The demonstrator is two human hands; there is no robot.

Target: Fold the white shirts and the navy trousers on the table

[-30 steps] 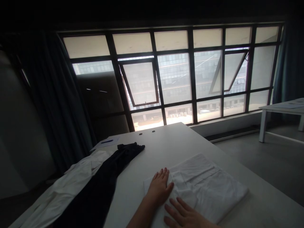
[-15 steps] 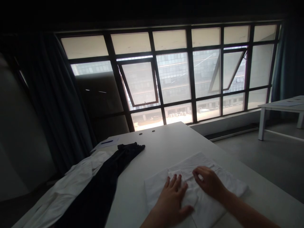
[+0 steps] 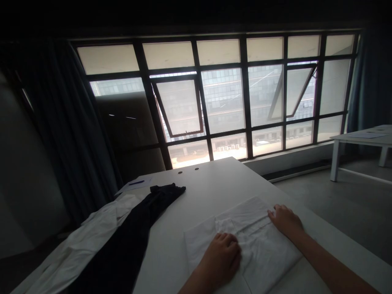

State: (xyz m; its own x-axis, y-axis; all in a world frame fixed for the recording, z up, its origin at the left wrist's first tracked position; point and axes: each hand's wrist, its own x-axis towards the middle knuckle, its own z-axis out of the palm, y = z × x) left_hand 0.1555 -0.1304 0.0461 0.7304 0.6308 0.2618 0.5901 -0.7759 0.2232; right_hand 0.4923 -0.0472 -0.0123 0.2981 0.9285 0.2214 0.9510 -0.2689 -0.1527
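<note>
- A folded white cloth (image 3: 260, 245) is lying flat on the counter (image 3: 214, 179), in the lower middle to lower right of the frame.
- Its far edge is slanting up towards the right, and its far corner is pointing towards the top of the frame. The crease across its upper face is following the same slant. Its long axis is escaping firm judgement, as the hands and forearms are covering parts of the outline.
- The left hand (image 3: 225, 251) is resting over the cloth's near-left part, back upward, its fingers curling under; whether they are gripping fabric, I cannot tell.
- The right hand (image 3: 286, 220) is reaching to the cloth's far right edge, its forearm entering from the lower right corner. Its fingers are bending at that edge; a firm grasp cannot be confirmed.
- Against half a second ago, the left fingers are now bunching instead of spreading, and the right hand is sitting further right, off the cloth's middle.
- A black garment (image 3: 122, 241) at lower left is staying unmoved.
</note>
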